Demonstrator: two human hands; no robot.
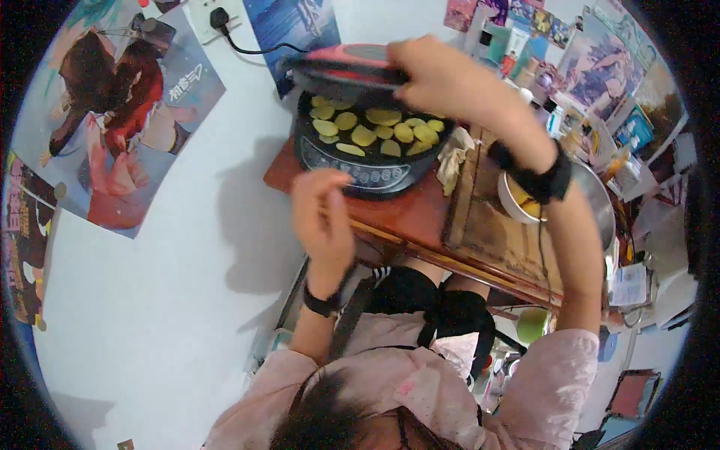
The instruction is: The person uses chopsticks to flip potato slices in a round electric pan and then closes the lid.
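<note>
An electric griddle [371,169] stands on the red-brown table [394,219], its black pan holding several yellowish slices [364,135], apparently potato. Its pink and black lid [351,62] is raised partway over the pan. My right hand [430,73] grips the lid's right edge, with a black band on that wrist. In front of the griddle's control panel, my left hand [325,216] hovers with bent fingers and holds nothing that I can see. A crumpled cloth [455,157] lies just right of the griddle.
Right of the griddle lies a wooden board [486,219], bearing a white bowl [509,199] with yellow pieces. A large metal bowl [599,197] is partly behind my right forearm. Bottles and tubes crowd the back right. A black plug [219,19] with its cord is in the wall socket.
</note>
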